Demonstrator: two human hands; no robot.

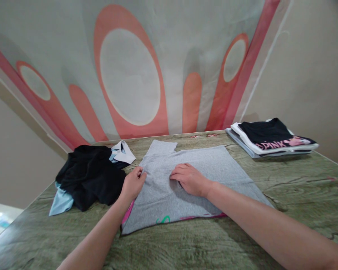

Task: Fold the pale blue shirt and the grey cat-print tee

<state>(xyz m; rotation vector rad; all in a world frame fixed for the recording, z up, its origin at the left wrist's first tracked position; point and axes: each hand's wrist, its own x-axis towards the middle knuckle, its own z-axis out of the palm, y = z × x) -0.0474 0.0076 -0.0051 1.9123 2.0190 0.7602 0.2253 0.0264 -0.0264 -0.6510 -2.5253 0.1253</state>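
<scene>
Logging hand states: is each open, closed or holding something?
Left hand: curled at edge of gray T-shirt; grip unclear.
Right hand: curled on it; grip unclear.

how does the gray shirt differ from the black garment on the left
The gray shirt is spread fairly flat, while the black garment lies bunched in a heap. Pink and green show along the gray shirt's near edge; the black garment shows no print. Both are on the wood-grain table.

The garment (pixel 214 165) is grey, the table (pixel 186 247) wood-grained green
</scene>
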